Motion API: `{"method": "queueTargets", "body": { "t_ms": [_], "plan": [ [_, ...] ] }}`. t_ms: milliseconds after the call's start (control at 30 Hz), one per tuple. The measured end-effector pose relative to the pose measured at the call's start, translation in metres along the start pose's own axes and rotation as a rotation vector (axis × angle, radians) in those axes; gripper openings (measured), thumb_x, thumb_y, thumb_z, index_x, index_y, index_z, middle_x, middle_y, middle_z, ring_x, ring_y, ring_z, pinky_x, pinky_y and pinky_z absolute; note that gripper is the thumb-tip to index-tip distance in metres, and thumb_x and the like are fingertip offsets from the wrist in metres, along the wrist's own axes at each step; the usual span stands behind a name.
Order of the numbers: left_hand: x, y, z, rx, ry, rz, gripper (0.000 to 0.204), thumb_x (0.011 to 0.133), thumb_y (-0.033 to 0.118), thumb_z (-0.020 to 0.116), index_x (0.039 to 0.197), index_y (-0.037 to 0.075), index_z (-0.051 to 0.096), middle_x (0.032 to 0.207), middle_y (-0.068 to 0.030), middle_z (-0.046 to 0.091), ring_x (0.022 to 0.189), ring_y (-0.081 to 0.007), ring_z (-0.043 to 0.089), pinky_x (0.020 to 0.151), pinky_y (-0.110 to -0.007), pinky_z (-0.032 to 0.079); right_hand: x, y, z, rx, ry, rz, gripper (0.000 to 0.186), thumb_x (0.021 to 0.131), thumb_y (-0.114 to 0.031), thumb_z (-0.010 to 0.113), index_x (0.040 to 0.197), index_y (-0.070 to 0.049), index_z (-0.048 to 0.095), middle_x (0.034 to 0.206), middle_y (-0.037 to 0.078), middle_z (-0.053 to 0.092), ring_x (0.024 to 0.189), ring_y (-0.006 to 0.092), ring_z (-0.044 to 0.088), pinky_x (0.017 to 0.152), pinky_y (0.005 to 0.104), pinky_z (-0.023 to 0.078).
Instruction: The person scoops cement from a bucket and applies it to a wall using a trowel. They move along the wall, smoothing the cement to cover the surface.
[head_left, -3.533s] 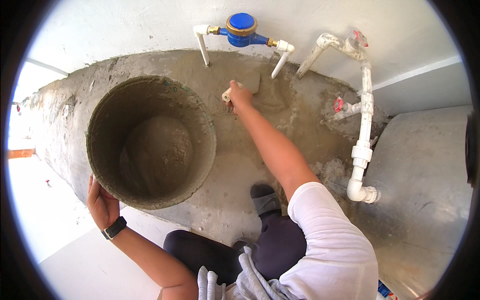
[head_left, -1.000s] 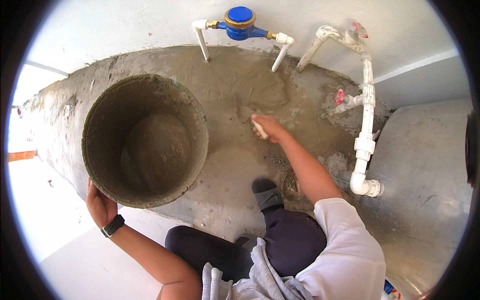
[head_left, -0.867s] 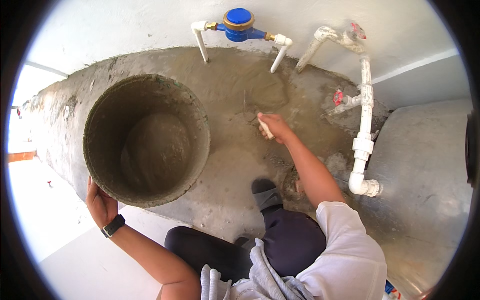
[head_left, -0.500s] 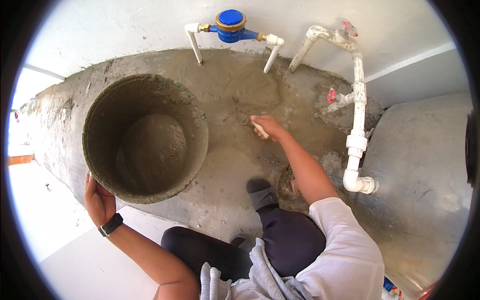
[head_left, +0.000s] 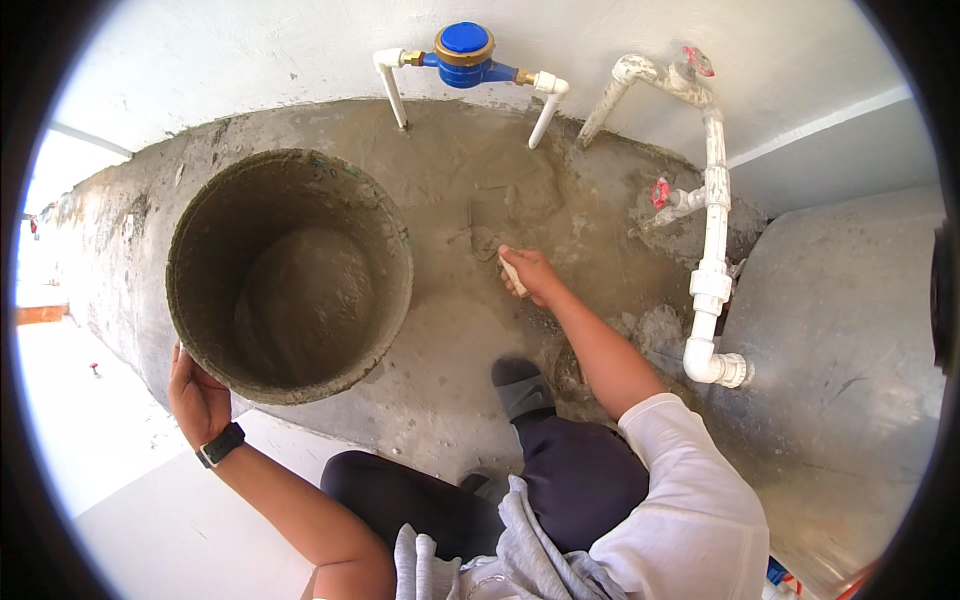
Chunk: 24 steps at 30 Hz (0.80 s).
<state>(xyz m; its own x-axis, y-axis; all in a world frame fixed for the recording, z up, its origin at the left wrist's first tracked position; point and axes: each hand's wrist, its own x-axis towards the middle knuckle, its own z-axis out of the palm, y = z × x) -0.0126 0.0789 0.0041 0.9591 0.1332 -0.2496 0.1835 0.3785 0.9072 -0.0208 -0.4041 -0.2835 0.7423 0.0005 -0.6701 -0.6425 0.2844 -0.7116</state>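
My right hand [head_left: 538, 277] grips the pale wooden handle of a trowel [head_left: 497, 255], whose blade lies flat on the wet cement surface [head_left: 470, 190] below the pipes. My left hand [head_left: 197, 398], with a black watch on the wrist, holds the near rim of a large cement-smeared bucket [head_left: 290, 275], which is tilted so that its empty inside faces me. The bucket stands left of the trowel on the grey slab.
A blue water meter [head_left: 465, 45] on white pipes sits against the white wall at the back. More white pipes with red valves [head_left: 707, 200] run down the right side. My grey shoe [head_left: 522, 388] rests on the cement. A grey slab [head_left: 850, 320] lies at right.
My right hand drew the trowel back from near the wall toward me across the cement, then held near the middle. My left hand stayed on the bucket rim.
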Motion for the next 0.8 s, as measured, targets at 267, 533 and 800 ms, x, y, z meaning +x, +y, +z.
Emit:
{"method": "queueTargets", "body": {
  "t_ms": [267, 533, 800],
  "plan": [
    [-0.001, -0.002, -0.004, -0.044, 0.069, 0.009, 0.03, 0.106, 0.01, 0.041, 0.13, -0.004, 0.052, 0.124, -0.0145, 0.066, 0.11, -0.0217, 0.066, 0.095, -0.036, 0.054, -0.04, 0.02, -0.024, 0.16, 0.207, 0.034, 0.035, 0.098, -0.041, 0.064, 0.098, -0.007, 0.059, 0.07, 0.005, 0.06, 0.054, 0.0141, 0.057, 0.045, 0.0289, 0.046],
    [-0.001, 0.0, 0.0, -0.022, 0.056, 0.002, 0.03, 0.105, 0.011, 0.041, 0.13, -0.003, 0.052, 0.121, -0.0143, 0.067, 0.108, -0.0215, 0.067, 0.093, -0.035, 0.054, 0.005, 0.003, 0.051, 0.032, 0.107, -0.098, 0.037, 0.099, -0.043, 0.062, 0.095, -0.006, 0.059, 0.073, 0.004, 0.061, 0.056, 0.0133, 0.057, 0.049, 0.0292, 0.048],
    [-0.001, -0.001, 0.0, -0.003, 0.064, 0.025, 0.031, 0.105, 0.01, 0.041, 0.131, -0.005, 0.051, 0.12, -0.0147, 0.067, 0.107, -0.0209, 0.067, 0.093, -0.034, 0.054, 0.065, -0.028, 0.054, 0.051, 0.121, -0.132, 0.04, 0.098, -0.045, 0.061, 0.097, -0.005, 0.058, 0.072, 0.006, 0.062, 0.055, 0.0146, 0.059, 0.048, 0.0292, 0.049]
  ]
}}
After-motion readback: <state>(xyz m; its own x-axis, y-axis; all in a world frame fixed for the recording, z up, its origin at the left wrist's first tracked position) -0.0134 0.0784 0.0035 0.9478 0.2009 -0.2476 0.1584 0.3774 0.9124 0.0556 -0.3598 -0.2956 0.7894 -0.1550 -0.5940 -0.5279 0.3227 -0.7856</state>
